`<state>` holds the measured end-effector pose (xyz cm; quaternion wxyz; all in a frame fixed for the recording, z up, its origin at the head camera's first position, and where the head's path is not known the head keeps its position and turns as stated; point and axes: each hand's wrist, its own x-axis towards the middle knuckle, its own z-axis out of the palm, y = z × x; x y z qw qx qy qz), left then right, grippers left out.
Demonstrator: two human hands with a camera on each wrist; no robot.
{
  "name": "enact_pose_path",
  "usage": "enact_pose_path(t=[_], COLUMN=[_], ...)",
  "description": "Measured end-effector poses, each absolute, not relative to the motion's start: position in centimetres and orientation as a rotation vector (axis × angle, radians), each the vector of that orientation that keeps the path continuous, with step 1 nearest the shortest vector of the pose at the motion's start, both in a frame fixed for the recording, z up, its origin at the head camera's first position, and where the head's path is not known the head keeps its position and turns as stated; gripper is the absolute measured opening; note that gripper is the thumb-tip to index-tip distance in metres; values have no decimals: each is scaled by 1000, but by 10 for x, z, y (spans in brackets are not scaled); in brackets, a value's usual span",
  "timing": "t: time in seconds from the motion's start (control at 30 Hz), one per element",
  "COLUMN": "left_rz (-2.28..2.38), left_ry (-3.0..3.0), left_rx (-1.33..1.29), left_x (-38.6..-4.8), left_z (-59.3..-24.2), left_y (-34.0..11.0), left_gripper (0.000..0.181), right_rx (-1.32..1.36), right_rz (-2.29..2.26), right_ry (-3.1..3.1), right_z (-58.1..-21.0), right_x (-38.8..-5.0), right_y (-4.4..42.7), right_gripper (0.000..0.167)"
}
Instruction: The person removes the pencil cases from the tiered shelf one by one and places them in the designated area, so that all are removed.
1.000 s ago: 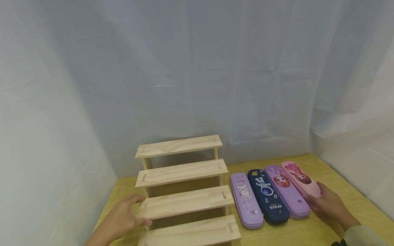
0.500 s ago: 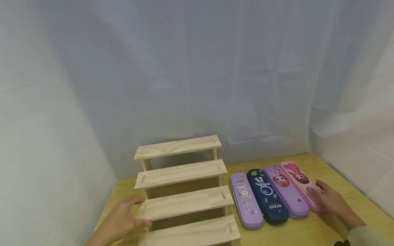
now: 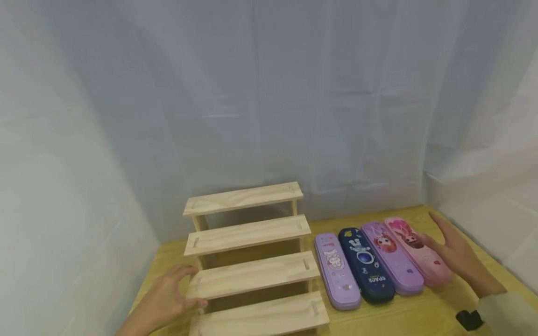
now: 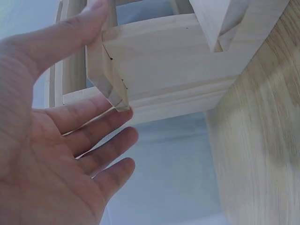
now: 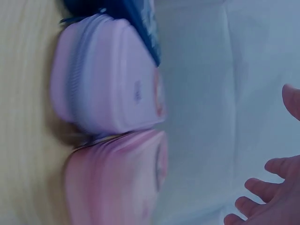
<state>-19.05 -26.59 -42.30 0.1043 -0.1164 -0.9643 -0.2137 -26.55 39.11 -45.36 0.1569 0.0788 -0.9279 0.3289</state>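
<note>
A stepped wooden rack [image 3: 252, 275] stands on the table in the head view. My left hand [image 3: 164, 298] holds the left end of one of its lower boards; in the left wrist view the thumb and fingers [image 4: 101, 133] lie on opposite edges of that board [image 4: 108, 77]. Four zipped pencil cases lie side by side to the right: light purple [image 3: 337, 270], navy [image 3: 365, 266], purple [image 3: 392, 259] and pink [image 3: 420, 252]. My right hand [image 3: 456, 256] hovers over the pink case's right side, thumb and fingers spread, holding nothing. The right wrist view shows it apart from the cases.
White sheeting [image 3: 269, 102] hangs behind and on both sides of the wooden table [image 3: 424, 312]. The rack rises in steps toward the back sheet. A dark object [image 3: 469, 320] sits by the right sleeve [image 3: 504, 312].
My right hand has let go of the pink pencil case and lifted up and away to the right, its fingers spreading. The left hand stays on the rack.
</note>
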Motion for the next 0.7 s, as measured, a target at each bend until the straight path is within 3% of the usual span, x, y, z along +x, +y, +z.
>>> enact_pose_path(t=[0.3,0.7], left_rz=[-562,-465], left_ry=[-2827,-2678], left_rx=[-314,-312], left_x=[-188,-187], left_z=[-415,-400], left_y=[-271,-279], left_gripper=[94,91], right_rx=[512,691], right_rz=[819,586], right_ry=[-2524,-2471], right_z=[-428,-393], right_x=[-266,-257], right_y=[365,314], right_gripper=[76,84])
